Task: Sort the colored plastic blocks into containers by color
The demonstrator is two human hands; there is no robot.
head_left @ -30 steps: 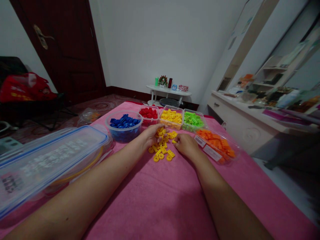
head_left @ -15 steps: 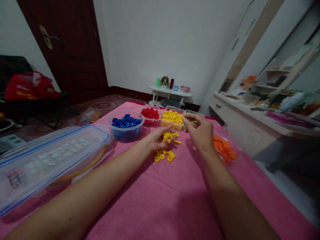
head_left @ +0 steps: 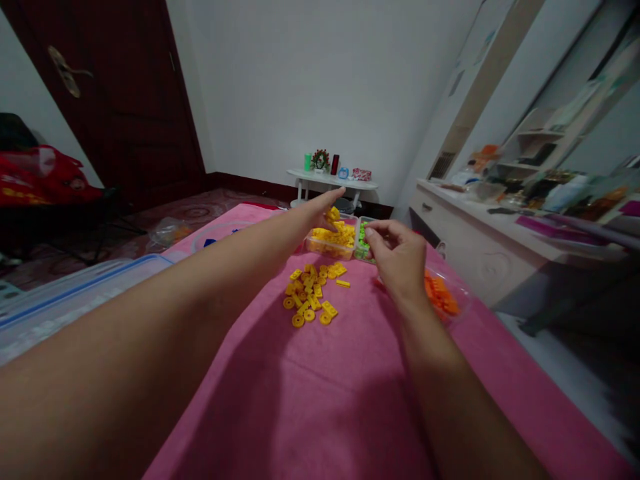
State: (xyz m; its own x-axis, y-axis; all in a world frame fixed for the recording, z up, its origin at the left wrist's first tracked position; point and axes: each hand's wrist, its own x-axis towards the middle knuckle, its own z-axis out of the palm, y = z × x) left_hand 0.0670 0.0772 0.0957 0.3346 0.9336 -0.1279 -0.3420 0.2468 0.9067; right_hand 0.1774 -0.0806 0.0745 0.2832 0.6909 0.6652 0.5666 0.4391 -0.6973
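Note:
My left hand (head_left: 324, 208) is raised over the clear box of yellow building blocks (head_left: 331, 251), its fingers curled around a few yellow blocks (head_left: 333, 214). My right hand (head_left: 400, 253) hovers beside the box of green blocks (head_left: 363, 251), thumb and fingertips brought together. Whatever is between those fingertips, I cannot make out. On the pink cloth (head_left: 330, 387), between my arms, lies a loose pile of yellow blocks (head_left: 306, 288), including round wheel-like pieces and one thin bar. My left arm hides most of the blue and red blocks.
An open container of orange blocks (head_left: 441, 293) stands right of my right wrist. A clear lid with a blue rim (head_left: 90, 293) lies at the left. Behind the cloth is a small white table (head_left: 330, 179); a cluttered dresser (head_left: 480, 227) runs along the right.
My left hand has lifted from the loose pile and moved forward over the yellow box with blocks in it. My right hand stays near the green box. The view has turned slightly.

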